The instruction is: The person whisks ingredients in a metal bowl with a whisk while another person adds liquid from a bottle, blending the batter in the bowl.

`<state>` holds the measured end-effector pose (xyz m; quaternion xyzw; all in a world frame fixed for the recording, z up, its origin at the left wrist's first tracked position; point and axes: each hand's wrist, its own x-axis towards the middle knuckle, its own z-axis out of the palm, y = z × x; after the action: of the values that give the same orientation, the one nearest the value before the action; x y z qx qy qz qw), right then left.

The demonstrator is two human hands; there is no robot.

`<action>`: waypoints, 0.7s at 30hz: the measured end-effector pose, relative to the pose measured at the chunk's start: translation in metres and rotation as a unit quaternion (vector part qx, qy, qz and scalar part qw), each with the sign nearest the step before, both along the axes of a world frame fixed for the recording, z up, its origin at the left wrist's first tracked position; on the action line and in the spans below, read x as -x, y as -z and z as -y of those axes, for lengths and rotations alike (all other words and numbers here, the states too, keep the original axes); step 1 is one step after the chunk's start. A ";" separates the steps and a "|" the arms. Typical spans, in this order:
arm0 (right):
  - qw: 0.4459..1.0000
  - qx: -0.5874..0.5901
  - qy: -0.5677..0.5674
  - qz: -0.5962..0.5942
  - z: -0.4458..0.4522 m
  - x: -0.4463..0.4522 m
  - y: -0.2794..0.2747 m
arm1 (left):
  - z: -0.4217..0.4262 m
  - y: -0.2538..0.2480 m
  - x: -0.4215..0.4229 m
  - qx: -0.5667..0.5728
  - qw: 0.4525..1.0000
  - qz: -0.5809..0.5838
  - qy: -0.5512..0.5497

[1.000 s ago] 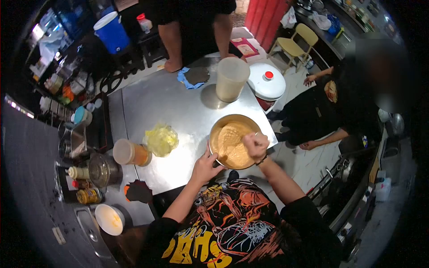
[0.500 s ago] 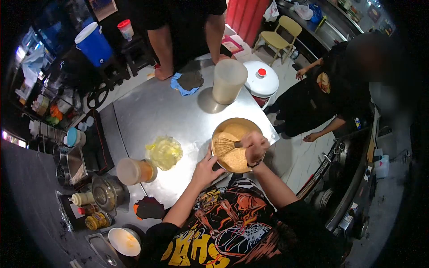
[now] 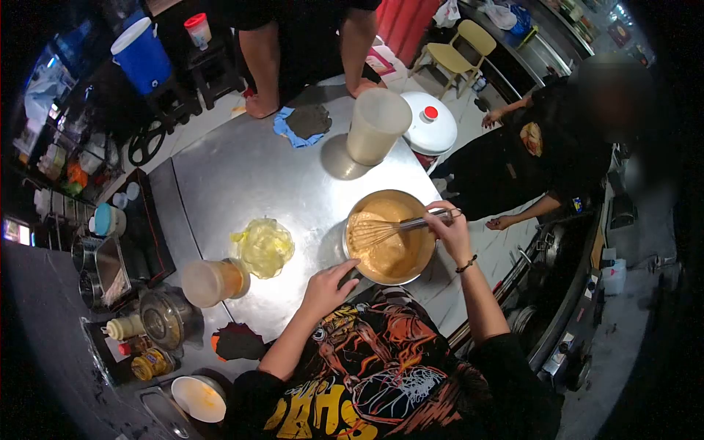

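Observation:
A round metal bowl (image 3: pixel 427 258) of orange-beige sauce (image 3: pixel 400 260) sits near the front right of the steel table. My right hand (image 3: pixel 449 227) is closed round the handle of a wire whisk (image 3: pixel 381 229), which slants down leftward with its wires in the sauce. Against the bowl's left rim rest the fingertips of my left hand (image 3: pixel 331 287); its thumb and fingers are apart. Left of the bowl lies a crumpled clear plastic bag (image 3: pixel 264 248) with yellowish residue. A tall translucent container (image 3: pixel 379 126) stands behind the bowl.
Across the steel table (image 3: pixel 242 176), a person leans both hands (image 3: pixel 262 105) beside a blue and dark cloth (image 3: pixel 304 125). Another person (image 3: pixel 532 154) stands right. A white lidded pot (image 3: pixel 430 125) is by the far corner. A lidded tub (image 3: pixel 209 283) and glass-lidded pot (image 3: pixel 167 320) stand left.
My right hand has moved right and slightly up, turning the whisk so its handle points right. My left hand stays at the rim. The view has shifted slightly.

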<state>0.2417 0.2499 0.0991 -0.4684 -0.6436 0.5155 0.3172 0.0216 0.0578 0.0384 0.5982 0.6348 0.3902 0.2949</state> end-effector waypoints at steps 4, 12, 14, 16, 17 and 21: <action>0.997 0.000 -0.061 0.045 -0.001 0.019 0.001 | -0.004 -0.004 0.006 -0.006 0.999 -0.039 0.014; 0.996 0.033 -0.066 -0.052 -0.026 -0.010 -0.042 | 0.055 0.010 0.015 0.086 0.974 0.042 -0.205; 0.992 0.050 -0.100 -0.055 -0.042 -0.017 -0.043 | 0.072 0.014 0.003 0.129 0.963 0.039 -0.234; 0.989 0.036 -0.124 -0.069 -0.046 -0.025 -0.032 | 0.082 0.014 -0.013 0.232 0.939 0.058 -0.248; 0.986 0.021 -0.144 -0.081 -0.048 -0.028 -0.027 | 0.082 0.013 -0.022 0.231 0.935 0.058 -0.262; 0.979 -0.056 -0.149 -0.128 -0.057 -0.031 -0.015 | 0.103 0.031 -0.071 0.309 0.898 0.056 -0.309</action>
<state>0.2727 0.3066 0.1143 -0.2793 -0.6880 0.5758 0.3422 0.0930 -0.0448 0.0078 0.2281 0.8585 0.2790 0.3649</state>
